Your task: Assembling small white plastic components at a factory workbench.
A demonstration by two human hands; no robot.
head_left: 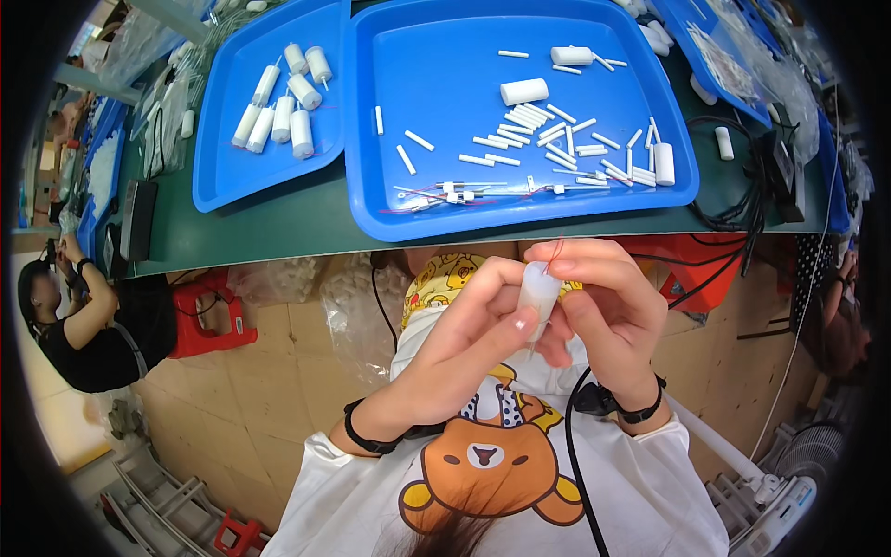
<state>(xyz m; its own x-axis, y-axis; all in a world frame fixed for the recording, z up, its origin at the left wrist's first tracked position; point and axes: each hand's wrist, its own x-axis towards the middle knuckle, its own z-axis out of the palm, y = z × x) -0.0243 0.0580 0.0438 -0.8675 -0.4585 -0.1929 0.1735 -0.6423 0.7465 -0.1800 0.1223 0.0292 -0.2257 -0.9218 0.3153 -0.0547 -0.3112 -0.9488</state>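
Left hand (471, 342) is gripping a white cylinder (539, 294), thumb pressing its side; right hand (613, 302) is fingering its top beside a red wire (555, 252).

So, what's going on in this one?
A person is working on a white cylinder in front of a green table. The left hand grips it, while fingers of the right hand are at its upper end, beside thin red wire. The larger blue tray holds loose white tubes; the smaller blue tray holds more cylinders.
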